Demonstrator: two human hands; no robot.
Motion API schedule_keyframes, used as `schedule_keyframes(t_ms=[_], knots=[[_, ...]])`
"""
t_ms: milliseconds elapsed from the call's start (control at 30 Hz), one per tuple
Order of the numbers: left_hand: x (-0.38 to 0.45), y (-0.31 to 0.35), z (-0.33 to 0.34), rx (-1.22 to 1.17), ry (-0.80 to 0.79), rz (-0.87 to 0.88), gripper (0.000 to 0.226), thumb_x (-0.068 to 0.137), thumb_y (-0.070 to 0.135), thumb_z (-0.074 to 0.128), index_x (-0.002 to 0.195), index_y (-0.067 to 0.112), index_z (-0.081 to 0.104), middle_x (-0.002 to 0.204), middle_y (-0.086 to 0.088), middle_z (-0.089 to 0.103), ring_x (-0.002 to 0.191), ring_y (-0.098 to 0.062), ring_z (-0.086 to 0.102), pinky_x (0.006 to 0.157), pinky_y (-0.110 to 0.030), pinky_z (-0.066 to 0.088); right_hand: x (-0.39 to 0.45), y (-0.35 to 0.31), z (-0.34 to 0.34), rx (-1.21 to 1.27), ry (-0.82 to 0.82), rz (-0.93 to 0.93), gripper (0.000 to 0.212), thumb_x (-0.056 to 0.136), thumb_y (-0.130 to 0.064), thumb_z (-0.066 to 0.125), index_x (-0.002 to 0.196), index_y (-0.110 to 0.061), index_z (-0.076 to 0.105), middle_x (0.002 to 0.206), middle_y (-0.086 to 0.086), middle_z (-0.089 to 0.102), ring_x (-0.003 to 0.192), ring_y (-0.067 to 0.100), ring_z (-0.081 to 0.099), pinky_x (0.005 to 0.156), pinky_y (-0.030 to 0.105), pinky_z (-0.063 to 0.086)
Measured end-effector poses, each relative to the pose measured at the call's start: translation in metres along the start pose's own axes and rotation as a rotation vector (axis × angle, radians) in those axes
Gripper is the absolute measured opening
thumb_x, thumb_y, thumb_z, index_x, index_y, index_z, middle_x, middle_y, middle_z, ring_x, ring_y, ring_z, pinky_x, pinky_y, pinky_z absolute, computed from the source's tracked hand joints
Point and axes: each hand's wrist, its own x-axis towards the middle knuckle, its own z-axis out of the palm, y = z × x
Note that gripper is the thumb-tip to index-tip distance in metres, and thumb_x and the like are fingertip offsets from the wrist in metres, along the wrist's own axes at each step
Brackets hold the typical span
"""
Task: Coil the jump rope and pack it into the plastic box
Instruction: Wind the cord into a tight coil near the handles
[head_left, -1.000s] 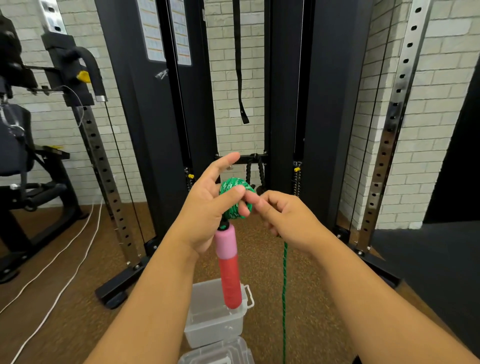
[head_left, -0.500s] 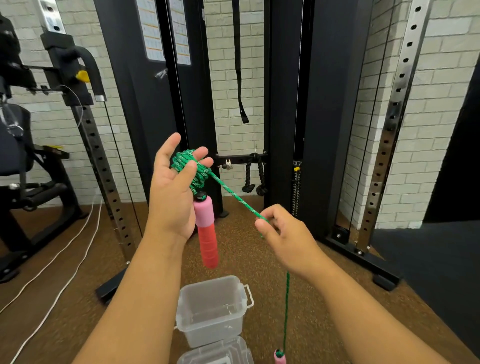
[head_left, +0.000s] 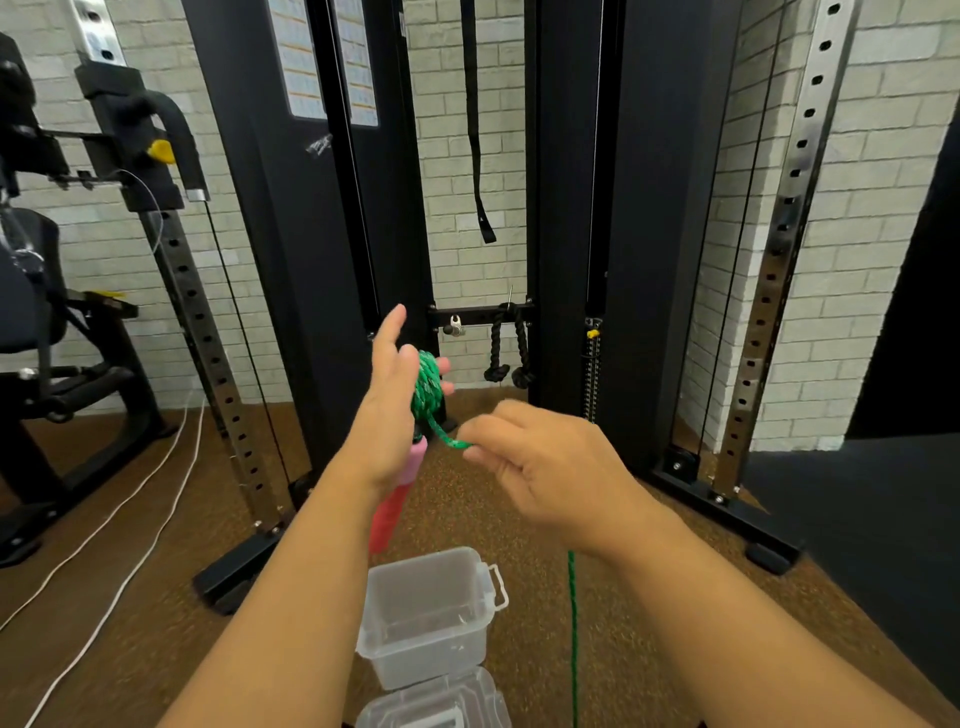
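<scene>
A green jump rope is wound in a coil around the fingers of my left hand. Its pink and red handle hangs down below that palm. My right hand pinches the free strand just right of the coil. From under my right wrist the loose rope drops straight down out of view. The clear plastic box stands open on the floor beneath my hands, with nothing inside. Its lid lies at the box's near side.
A black cable machine stands straight ahead with perforated steel uprights on both sides. A bench machine sits at left. White cords trail across the brown floor at left. A dark mat covers the floor at right.
My left hand with the coil moved back toward the centre and lower. My right hand came up close to the coil, bringing the strand around it.
</scene>
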Motion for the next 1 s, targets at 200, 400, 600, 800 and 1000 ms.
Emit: schedule_keyframes(t_ms=[200, 400, 600, 800, 1000], knots=[[-0.013, -0.017, 0.011, 0.100, -0.194, -0.031, 0.049, 0.098, 0.056, 0.029, 0.147, 0.050, 0.023, 0.113, 0.003, 0.065, 0.106, -0.029, 0.064, 0.097, -0.044, 0.050, 0.019, 0.006, -0.011, 0.096, 0.148, 0.127, 0.031, 0.096, -0.042, 0.036, 0.104, -0.025, 0.060, 0.085, -0.007, 0.050, 0.071, 0.017, 0.052, 0.059, 0.040, 0.048], [-0.026, -0.016, 0.020, -0.132, -0.276, -0.034, 0.049, 0.099, 0.041, 0.037, 0.147, 0.043, 0.028, 0.085, -0.025, 0.067, 0.064, -0.024, 0.056, 0.065, -0.032, 0.051, 0.020, 0.032, -0.004, 0.139, 0.161, 0.389, 0.026, 0.097, -0.043, 0.044, 0.098, -0.027, 0.064, 0.086, -0.009, 0.064, 0.080, 0.016, 0.058, 0.069, 0.040, 0.050], [-0.024, 0.003, 0.024, -0.319, -0.265, 0.048, 0.053, 0.100, 0.021, 0.041, 0.147, 0.042, 0.029, 0.085, -0.029, 0.064, 0.062, -0.023, 0.056, 0.066, -0.030, 0.052, 0.007, 0.029, 0.016, 0.148, -0.020, 0.477, 0.022, 0.097, -0.029, 0.042, 0.109, -0.024, 0.060, 0.088, 0.004, 0.066, 0.081, 0.027, 0.060, 0.066, 0.040, 0.048], [-0.016, 0.000, 0.023, -0.236, -0.226, 0.099, 0.059, 0.099, 0.008, 0.042, 0.146, 0.040, 0.028, 0.096, -0.021, 0.071, 0.074, -0.019, 0.064, 0.081, -0.032, 0.052, -0.001, 0.017, 0.029, 0.161, -0.119, 0.440, 0.023, 0.099, -0.026, 0.042, 0.114, -0.015, 0.054, 0.096, 0.011, 0.065, 0.086, 0.036, 0.060, 0.069, 0.045, 0.048], [-0.011, -0.005, 0.018, -0.160, -0.153, 0.055, 0.051, 0.103, 0.008, 0.036, 0.140, 0.043, 0.038, 0.110, -0.013, 0.070, 0.091, -0.022, 0.062, 0.081, -0.044, 0.045, -0.006, 0.006, 0.023, 0.029, -0.176, 0.263, 0.023, 0.102, -0.034, 0.035, 0.104, -0.015, 0.048, 0.093, 0.003, 0.059, 0.081, 0.027, 0.057, 0.066, 0.041, 0.044]])
